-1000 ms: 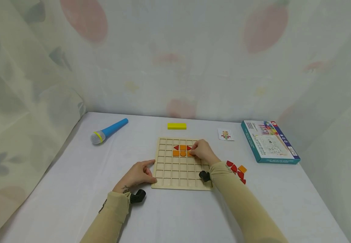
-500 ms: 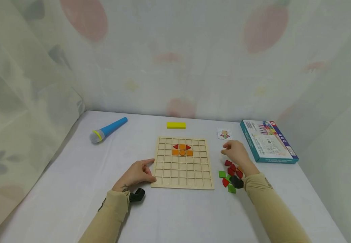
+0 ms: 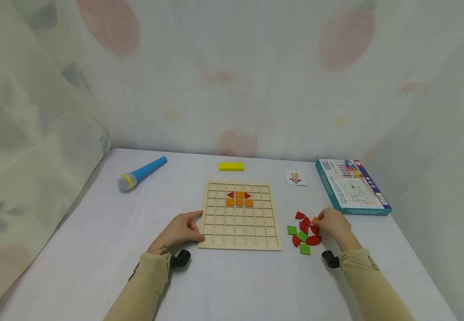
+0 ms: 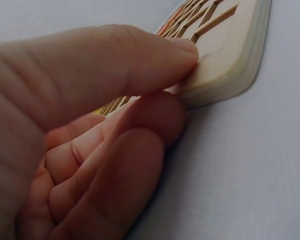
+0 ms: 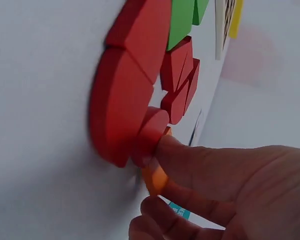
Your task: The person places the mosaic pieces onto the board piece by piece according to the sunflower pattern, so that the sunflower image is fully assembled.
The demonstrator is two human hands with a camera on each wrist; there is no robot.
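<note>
My left hand (image 3: 177, 232) holds the left edge of a wooden grid board (image 3: 241, 240); the thumb lies on its near corner in the left wrist view, with fingers curled beside the edge. Orange square tiles (image 3: 249, 203), an orange round tile (image 3: 239, 203) and two red triangles (image 3: 230, 195) sit in the upper cells. Right of the board, my right hand (image 3: 336, 226) pinches an orange square tile (image 5: 155, 178) at the loose pile. A red tile (image 5: 151, 135) lies against the thumb tip in the right wrist view. More red tiles (image 3: 313, 240) and green square tiles (image 3: 304, 249) lie close by.
A picture card (image 3: 295, 177) lies behind the pile, and a teal-edged box (image 3: 354, 187) stands at the back right. Behind the board is a yellow block (image 3: 231, 166). A blue toy microphone (image 3: 141, 174) lies at the back left.
My right hand has left the upper cells of the board, moved right and come down to the loose pile, where it now pinches an orange tile. The left hand stays at the board's edge.
</note>
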